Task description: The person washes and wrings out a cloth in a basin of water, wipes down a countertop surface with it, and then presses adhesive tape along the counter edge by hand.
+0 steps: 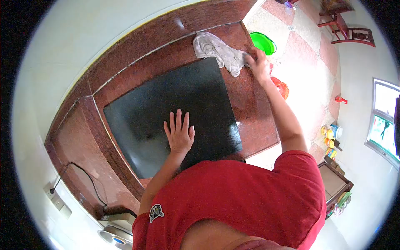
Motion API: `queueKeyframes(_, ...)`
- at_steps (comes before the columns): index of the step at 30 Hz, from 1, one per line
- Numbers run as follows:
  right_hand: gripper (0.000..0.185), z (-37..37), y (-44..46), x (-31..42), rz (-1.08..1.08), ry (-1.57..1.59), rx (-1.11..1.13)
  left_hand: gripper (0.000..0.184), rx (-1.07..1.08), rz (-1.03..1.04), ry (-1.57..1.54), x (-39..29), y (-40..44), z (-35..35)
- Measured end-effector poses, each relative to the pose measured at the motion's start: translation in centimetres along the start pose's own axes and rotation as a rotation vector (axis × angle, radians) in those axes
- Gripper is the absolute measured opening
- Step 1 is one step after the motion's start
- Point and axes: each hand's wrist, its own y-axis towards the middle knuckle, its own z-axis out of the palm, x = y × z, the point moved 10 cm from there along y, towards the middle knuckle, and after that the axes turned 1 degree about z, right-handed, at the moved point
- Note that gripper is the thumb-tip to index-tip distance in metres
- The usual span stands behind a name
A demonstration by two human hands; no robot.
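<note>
My left hand (180,132) lies flat on a large black panel (196,91), fingers spread and nothing held. The panel has a glossy, smooth surface and rests on a reddish-brown stone slab (252,104). Beyond its far right corner, a crumpled whitish cloth (212,48) with grey stains is spread over the slab. At the slab's right edge, my right hand (259,66) has its fingers bent around the near right end of this cloth. The fingertips there are partly hidden and slightly blurred.
A bright green basin (263,43) stands on the tiled floor beyond my right hand. Close to my right forearm is an orange-red bag-like thing (281,88). A black cable (85,173) runs from a wall socket at left. Wooden chairs (352,35) stand far right.
</note>
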Motion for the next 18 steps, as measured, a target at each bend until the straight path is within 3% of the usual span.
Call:
queueKeyframes(3,0.035,4.3,0.0,-1.1,0.026,-0.232,0.299,0.055,-0.002,0.012,0.006,-0.2,0.0,-0.1)
queueKeyframes(4,0.028,4.5,-0.3,-0.7,-0.012,-0.246,0.298,0.054,0.001,0.011,0.010,-0.2,-0.2,0.0)
queueKeyframes(8,0.019,3.4,0.4,0.3,0.223,0.659,0.219,0.054,-0.026,0.008,-0.005,-0.1,0.0,-0.2)
queueKeyframes(9,0.019,3.0,1.1,-0.8,0.217,0.662,0.145,0.053,-0.012,0.001,-0.003,-0.2,-0.2,-0.1)
queueKeyframes(11,0.020,1.8,2.0,-3.7,0.333,0.179,0.063,0.053,0.007,-0.006,0.002,-0.2,0.1,-0.2)
queueKeyframes(14,0.021,1.5,3.4,-3.9,0.014,-0.324,-0.005,0.053,-0.015,0.009,-0.003,-0.2,0.0,-0.2)
queueKeyframes(18,0.019,3.9,6.5,-5.3,0.036,-0.342,-0.076,0.054,-0.004,0.007,-0.009,-0.1,-0.1,-0.2)
